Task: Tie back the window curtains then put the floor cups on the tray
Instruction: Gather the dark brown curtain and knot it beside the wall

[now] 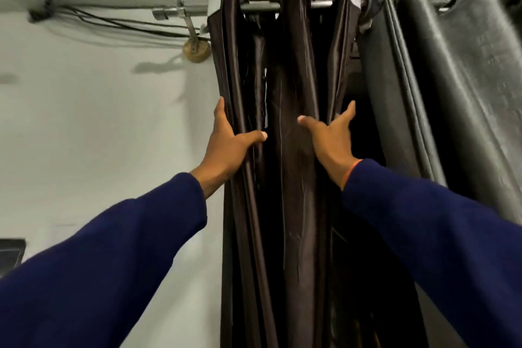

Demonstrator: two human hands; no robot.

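Note:
A dark brown satin curtain (293,87) hangs bunched in folds from a metal rod (320,4), left of a grey curtain (463,70). My left hand (228,144) clasps the brown curtain's left folds, fingers behind the cloth and thumb in front. My right hand (329,138) presses against the right folds, thumb spread to the left and fingers reaching behind the fabric. Both arms wear dark blue sleeves. No cups or tray are in view.
Black cables (118,3) run along the white wall to the left of the rod. A metal bracket (186,20) on a round wooden mount (196,51) holds the rod's left end. A dark object (10,256) sits at the far left edge.

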